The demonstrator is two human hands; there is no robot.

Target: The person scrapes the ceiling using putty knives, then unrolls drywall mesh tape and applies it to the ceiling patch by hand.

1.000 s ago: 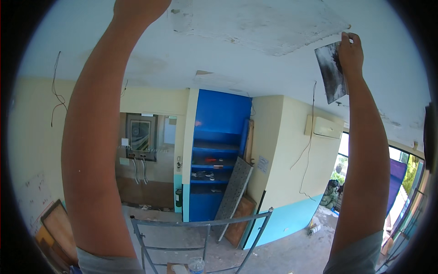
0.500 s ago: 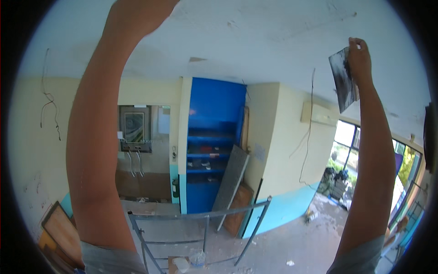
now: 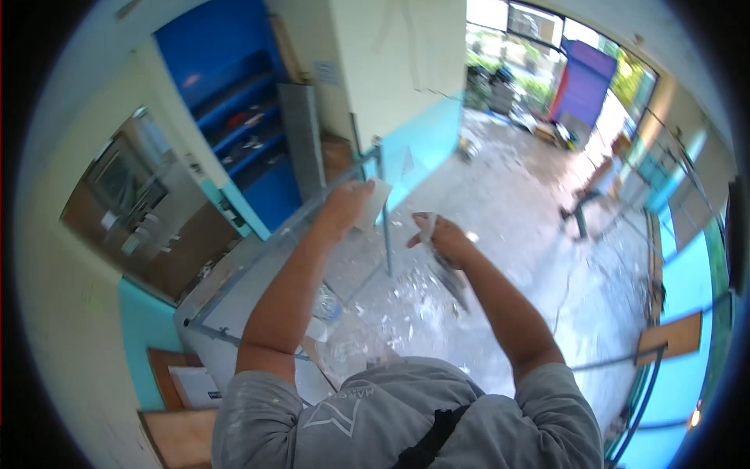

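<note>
My left hand (image 3: 348,205) grips a pale flat plaster board (image 3: 373,205) above the scaffold platform's (image 3: 234,309) far edge, my right hand (image 3: 444,241) clasps what looks like a trowel (image 3: 451,281), ready to scrape one against the other.

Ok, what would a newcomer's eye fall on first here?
Two bare hands at centre: the left hand grips a pale flat board, the right hand a plaster-smeared trowel. Below them lies a white-spattered floor, with blue shelving at upper left.
</note>
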